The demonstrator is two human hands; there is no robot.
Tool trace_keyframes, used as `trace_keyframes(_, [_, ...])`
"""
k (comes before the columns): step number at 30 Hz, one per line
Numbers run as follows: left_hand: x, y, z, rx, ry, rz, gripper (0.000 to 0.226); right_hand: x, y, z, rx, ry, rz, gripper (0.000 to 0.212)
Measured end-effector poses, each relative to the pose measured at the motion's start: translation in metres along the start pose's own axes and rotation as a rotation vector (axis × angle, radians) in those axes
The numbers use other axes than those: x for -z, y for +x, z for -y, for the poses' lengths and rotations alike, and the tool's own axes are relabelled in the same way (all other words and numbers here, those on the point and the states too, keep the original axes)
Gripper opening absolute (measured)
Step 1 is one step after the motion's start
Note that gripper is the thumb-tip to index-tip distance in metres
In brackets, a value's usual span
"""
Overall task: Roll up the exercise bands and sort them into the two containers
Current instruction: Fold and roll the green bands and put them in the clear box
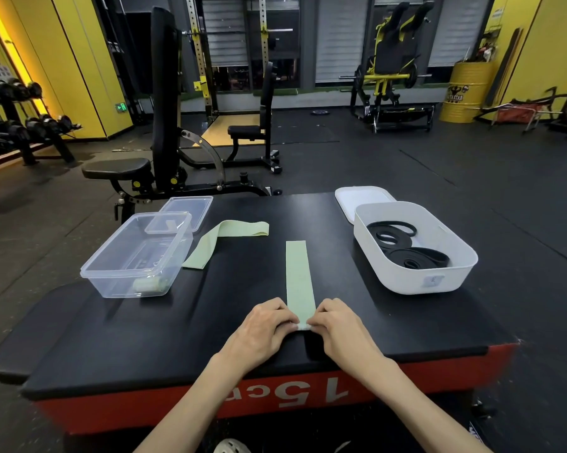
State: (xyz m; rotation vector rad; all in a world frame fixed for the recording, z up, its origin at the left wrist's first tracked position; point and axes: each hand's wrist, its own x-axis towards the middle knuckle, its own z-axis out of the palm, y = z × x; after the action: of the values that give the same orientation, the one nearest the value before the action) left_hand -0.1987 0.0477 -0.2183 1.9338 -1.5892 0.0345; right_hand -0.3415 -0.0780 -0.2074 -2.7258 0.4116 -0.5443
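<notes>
Left hand (266,325): fingers curled, pinching the near end of the flat green band (298,273) from its left edge, at the front of the tabletop (145,338).
Right hand (337,325): fingers curled, pinching the same end from the right; a small rolled start shows between both hands.
Flat green band: runs straight away from the hands along the tabletop's middle.
Second green band (223,238): loose and bent, just beside the clear container (112,273).
Clear container: left side, one rolled green band (149,284) in its near corner; clear lid (190,207) just behind.
White container (406,276): right side, holding coiled black bands (406,253); white lid (357,194) behind it.
</notes>
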Motion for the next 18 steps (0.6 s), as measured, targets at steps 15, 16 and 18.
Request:
trace_keyframes(15, [0.001, 0.002, -0.001, 0.09, -0.049, -0.022, 0.002, 0.01, 0.011, -0.001, -0.086, -0.006, 0.047, 0.015])
trace_keyframes(16, [0.001, 0.002, -0.001, 0.083, -0.043, -0.021, 0.002, 0.01, 0.011, -0.001, -0.078, -0.003, 0.044, 0.016])
trace_keyframes(18, [0.0, 0.001, 0.002, 0.064, -0.042, -0.022, 0.002, 0.008, 0.011, -0.002, -0.059, -0.001, 0.037, 0.017])
